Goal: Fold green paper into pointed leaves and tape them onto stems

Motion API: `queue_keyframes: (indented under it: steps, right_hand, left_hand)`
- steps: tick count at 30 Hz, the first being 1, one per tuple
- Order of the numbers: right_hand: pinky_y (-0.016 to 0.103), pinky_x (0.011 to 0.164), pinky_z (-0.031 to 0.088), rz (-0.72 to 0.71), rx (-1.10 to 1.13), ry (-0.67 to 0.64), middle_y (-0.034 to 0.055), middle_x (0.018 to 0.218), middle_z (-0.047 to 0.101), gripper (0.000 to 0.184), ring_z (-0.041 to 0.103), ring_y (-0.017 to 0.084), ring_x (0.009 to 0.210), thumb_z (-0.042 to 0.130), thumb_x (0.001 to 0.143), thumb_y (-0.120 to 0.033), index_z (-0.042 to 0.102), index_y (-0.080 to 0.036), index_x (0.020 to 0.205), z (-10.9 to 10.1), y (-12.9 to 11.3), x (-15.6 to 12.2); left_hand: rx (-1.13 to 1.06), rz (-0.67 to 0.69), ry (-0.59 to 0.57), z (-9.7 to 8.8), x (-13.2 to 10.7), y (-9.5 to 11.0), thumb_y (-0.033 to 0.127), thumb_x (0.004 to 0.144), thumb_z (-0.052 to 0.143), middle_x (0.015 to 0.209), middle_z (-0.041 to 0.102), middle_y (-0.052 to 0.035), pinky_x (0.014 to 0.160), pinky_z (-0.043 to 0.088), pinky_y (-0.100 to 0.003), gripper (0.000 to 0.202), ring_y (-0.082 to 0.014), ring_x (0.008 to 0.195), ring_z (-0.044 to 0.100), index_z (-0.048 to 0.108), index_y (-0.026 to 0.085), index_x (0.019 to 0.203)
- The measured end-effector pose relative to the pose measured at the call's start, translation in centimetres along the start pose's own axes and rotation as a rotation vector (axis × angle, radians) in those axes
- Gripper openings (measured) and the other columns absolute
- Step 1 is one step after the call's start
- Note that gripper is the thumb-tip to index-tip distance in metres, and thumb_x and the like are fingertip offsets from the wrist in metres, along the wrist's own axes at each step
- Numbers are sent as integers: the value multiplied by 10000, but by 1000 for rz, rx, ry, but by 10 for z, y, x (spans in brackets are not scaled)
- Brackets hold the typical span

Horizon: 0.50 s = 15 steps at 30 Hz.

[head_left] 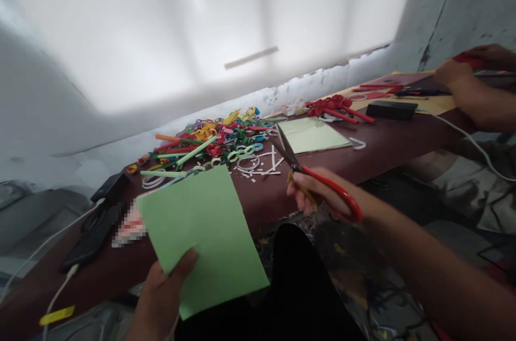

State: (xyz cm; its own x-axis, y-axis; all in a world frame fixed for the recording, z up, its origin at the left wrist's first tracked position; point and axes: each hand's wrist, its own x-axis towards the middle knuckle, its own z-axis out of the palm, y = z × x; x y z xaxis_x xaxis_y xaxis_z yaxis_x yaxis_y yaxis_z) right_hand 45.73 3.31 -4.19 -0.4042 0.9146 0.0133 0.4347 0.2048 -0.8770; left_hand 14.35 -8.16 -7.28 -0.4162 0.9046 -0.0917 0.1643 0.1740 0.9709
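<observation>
Currently pinching green paper (209,228) near its lower left edge with the left hand (159,292), over the dark lap (298,276) and the near edge of the table (342,166). Gripping red-handled scissors (295,162) in the right hand (312,185), with blades slightly parted and pointing towards pale sheets (312,135). Can't read the pixelated red marks on the pale slip (131,224) or anything on the yellow cable tag (57,315).

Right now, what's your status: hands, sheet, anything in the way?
Left hand holding green sheet. Right hand gripping scissors, blades off the sheet. Paper pile beyond, on the table, not between sheet and scissors.
</observation>
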Motion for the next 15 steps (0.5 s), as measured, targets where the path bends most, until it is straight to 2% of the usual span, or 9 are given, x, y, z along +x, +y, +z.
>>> queue_keyframes:
  steps: [1,3,5,8,10,12,13,14,15]
  right_hand:
    - [326,656,542,39,-104,80,115,812,719,738,702,224,719,333,862,-842,618,-168,952,-17,1,15]
    - [370,746,545,133,-330,214,150,906,726,571,702,271,863,619,841,-714,654,-149,912,-46,6,45]
    - [419,843,551,204,-523,276,106,1031,712,403,685,241,948,667,913,-536,672,-143,1003,-67,13,71]
    - [438,893,558,215,-727,308,74,1133,688,282,676,214,993,658,965,-389,665,-154,1122,-80,20,90]
    - [477,931,533,150,-829,374,158,1161,687,284,667,277,1067,650,970,-346,675,-109,1124,-74,19,89]
    - [534,993,472,8,-901,445,287,1210,657,332,615,377,1186,608,984,-331,682,-44,1135,-55,15,79]
    - [544,1023,448,-91,-919,448,294,1273,636,381,585,390,1237,583,995,-360,669,-48,1194,-41,13,72]
    - [514,1072,422,-213,-927,412,246,1346,622,406,563,356,1282,579,995,-394,654,-92,1255,-24,11,65]
    - [446,1118,400,-347,-925,327,157,1395,624,418,553,295,1312,629,962,-450,659,-176,1276,-6,10,59]
  left_hand:
    - [52,1,-59,-1,8,8,722,566,811,856,803,-117,742,635,-444,698,-350,807,765,761,154,969]
    - [176,30,-178,-4,30,29,721,658,759,988,802,-107,824,612,-408,706,-318,916,758,731,156,1080]
    - [351,51,-302,-3,58,54,667,705,763,959,794,-84,780,603,-385,630,-288,866,750,726,140,1049]
    - [664,44,-464,9,101,85,399,864,747,843,727,-1,749,582,-342,276,-171,764,698,700,131,910]
    - [811,19,-556,21,124,98,347,899,717,851,696,3,719,580,-322,218,-153,761,677,680,133,889]
    - [887,14,-607,31,140,102,344,917,697,890,691,-4,715,579,-317,209,-153,782,673,675,137,921]
    - [904,13,-626,35,145,101,348,919,694,900,693,-8,714,579,-317,213,-151,783,673,674,138,938]
    - [909,13,-645,37,148,98,351,919,695,904,695,-10,713,580,-318,218,-150,779,674,675,137,952]
    - [903,13,-662,38,150,94,358,917,697,896,698,-10,710,581,-319,227,-147,767,675,677,135,956]
